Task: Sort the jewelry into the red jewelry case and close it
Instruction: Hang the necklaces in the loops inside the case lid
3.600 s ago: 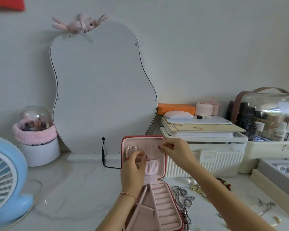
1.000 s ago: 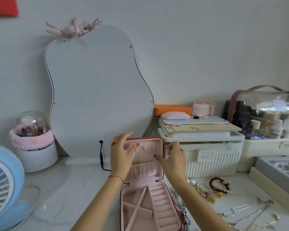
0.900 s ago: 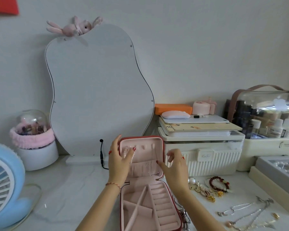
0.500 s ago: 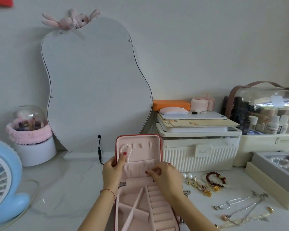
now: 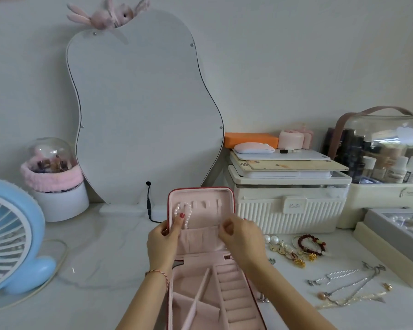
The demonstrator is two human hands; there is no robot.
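Upright, the red zip-up jewelry case with pink velvet lining (image 5: 200, 210) has its lid gripped by the left hand (image 5: 162, 241), while the right hand (image 5: 242, 236) pinches a thin chain (image 5: 218, 214) above white marble tabletop (image 5: 93, 246).

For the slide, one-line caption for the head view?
Both hands, left and right, at the open red case's upright lid, pearl strand hung inside, more jewelry waiting on the table.

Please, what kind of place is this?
Probably a dressing table at home: a curvy mirror leans on the wall, cosmetics bottles fill an organizer, and jewelry lies on the tabletop.
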